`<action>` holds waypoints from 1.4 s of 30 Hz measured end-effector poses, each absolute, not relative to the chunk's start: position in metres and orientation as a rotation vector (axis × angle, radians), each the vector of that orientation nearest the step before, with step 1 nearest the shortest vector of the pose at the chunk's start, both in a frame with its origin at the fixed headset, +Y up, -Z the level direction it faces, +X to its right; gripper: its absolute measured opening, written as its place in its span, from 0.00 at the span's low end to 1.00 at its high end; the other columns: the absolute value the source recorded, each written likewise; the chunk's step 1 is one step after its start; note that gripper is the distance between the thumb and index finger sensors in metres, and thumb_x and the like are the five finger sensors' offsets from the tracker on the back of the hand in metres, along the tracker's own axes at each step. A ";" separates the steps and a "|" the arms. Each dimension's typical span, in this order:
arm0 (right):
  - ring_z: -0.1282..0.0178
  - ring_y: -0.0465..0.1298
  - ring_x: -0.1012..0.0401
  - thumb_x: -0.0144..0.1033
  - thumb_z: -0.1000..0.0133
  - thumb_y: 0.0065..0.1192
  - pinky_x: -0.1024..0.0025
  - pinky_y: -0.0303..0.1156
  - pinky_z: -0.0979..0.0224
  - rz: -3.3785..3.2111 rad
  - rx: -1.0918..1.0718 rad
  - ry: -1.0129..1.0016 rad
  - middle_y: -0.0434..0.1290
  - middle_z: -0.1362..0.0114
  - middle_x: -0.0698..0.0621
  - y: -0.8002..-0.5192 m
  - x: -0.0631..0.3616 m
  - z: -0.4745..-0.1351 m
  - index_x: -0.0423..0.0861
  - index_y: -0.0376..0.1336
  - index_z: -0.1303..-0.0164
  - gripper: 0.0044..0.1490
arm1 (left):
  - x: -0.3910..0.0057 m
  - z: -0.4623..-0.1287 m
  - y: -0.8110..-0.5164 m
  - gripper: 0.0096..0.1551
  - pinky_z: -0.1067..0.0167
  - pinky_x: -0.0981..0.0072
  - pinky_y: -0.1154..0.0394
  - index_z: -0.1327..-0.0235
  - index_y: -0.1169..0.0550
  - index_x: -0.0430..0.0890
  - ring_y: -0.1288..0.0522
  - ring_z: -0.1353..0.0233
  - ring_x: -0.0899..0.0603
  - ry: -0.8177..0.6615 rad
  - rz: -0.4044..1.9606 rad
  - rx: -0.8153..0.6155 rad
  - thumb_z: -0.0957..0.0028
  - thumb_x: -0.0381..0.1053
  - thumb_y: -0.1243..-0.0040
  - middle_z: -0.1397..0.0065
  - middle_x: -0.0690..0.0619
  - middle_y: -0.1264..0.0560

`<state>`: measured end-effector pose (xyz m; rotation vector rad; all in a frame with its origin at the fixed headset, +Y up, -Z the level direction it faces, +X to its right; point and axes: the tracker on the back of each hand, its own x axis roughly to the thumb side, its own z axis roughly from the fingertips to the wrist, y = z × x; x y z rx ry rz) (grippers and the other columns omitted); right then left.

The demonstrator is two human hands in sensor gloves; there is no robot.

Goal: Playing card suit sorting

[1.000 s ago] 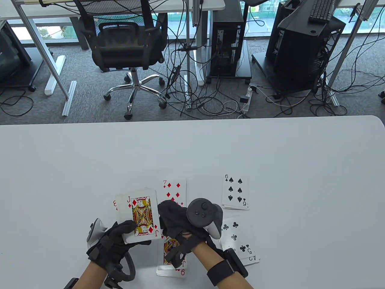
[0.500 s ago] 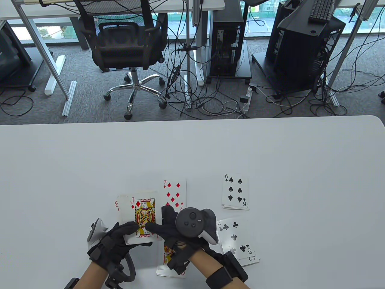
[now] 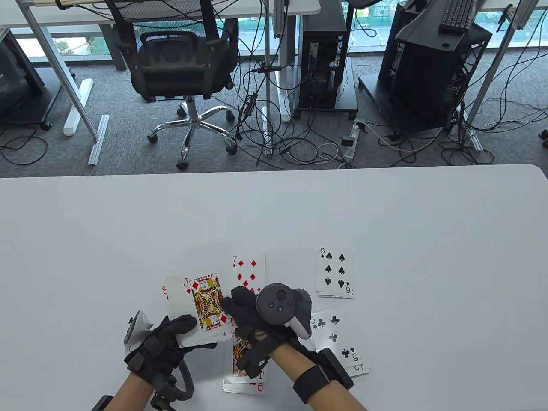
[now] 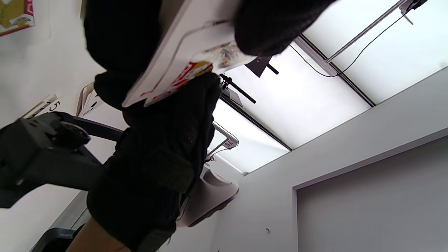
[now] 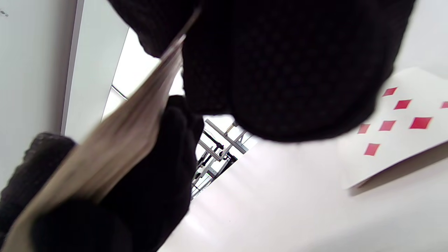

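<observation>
My left hand grips a face-up deck just above the table, thumb on top. The jack of diamonds lies tilted on top of that deck. My right hand pinches the jack's right edge. In the left wrist view the deck sits between my dark fingers. The right wrist view has the deck's edge close up. On the table lie the seven of diamonds pile, the six of spades pile, the five of clubs pile, and a hearts pile partly under my right wrist.
The white table stretches far beyond the cards to a far edge. Behind it stand an office chair, computer towers and loose cables on the floor.
My right hand came left from the diamonds pile to the deck and took the jack of diamonds by its edge. The jack has turned and slid toward the right on the deck.
</observation>
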<state>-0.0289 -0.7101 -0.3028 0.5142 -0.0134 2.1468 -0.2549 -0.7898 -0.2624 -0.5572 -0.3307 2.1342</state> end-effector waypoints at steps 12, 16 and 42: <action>0.76 0.81 0.57 0.30 0.40 0.51 0.52 0.78 0.51 1.764 0.122 0.036 0.79 0.64 0.46 -0.726 0.025 -0.371 0.23 0.64 0.50 0.24 | -0.256 -0.263 -0.786 0.35 0.42 0.53 0.20 0.21 0.45 0.50 0.28 0.26 0.37 -0.323 2.188 -0.527 0.35 0.51 0.43 0.19 0.46 0.37; 0.78 0.81 0.57 0.29 0.41 0.52 0.52 0.79 0.54 2.033 0.043 0.020 0.79 0.66 0.46 -0.738 0.020 -0.378 0.22 0.65 0.52 0.24 | -0.256 -0.262 -0.785 0.35 0.42 0.53 0.20 0.21 0.45 0.50 0.28 0.26 0.37 -0.319 2.191 -0.522 0.35 0.52 0.43 0.19 0.46 0.37; 0.80 0.80 0.54 0.39 0.41 0.56 0.51 0.78 0.56 3.077 0.197 0.268 0.80 0.68 0.44 -0.759 -0.033 -0.383 0.19 0.65 0.49 0.34 | -0.258 -0.263 -0.786 0.35 0.42 0.52 0.20 0.21 0.45 0.50 0.28 0.26 0.36 -0.322 2.168 -0.535 0.35 0.51 0.43 0.19 0.46 0.37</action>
